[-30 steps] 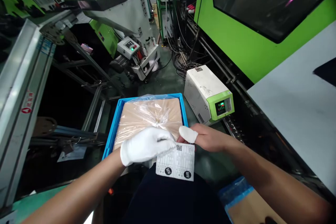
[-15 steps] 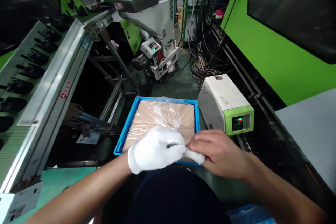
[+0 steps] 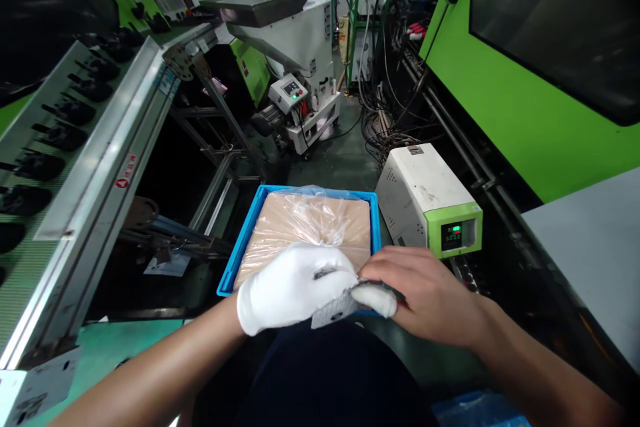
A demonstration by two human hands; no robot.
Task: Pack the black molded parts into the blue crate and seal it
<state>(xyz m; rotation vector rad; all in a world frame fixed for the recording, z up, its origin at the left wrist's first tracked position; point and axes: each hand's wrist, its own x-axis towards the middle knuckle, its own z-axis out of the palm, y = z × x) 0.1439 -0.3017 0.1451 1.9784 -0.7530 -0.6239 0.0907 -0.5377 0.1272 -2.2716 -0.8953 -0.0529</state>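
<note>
My gloved left hand [image 3: 295, 287] and bare right hand [image 3: 425, 290], with 1 white cot on the thumb, pinch a printed label card [image 3: 334, 310] edge-on between closed fingers, just above the near rim of the blue crate [image 3: 240, 250]; a bagged tan sheet [image 3: 310, 230] fills it; green machines flank the floor aisle.

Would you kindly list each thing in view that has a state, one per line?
Left hand: gloved, gripping the label.
Right hand: bare except a white finger cot, pinching the label.
Label: held between both hands, seen nearly edge-on.
Blue crate: full, contents under a clear plastic bag.
White unit: powered, display lit.
</note>
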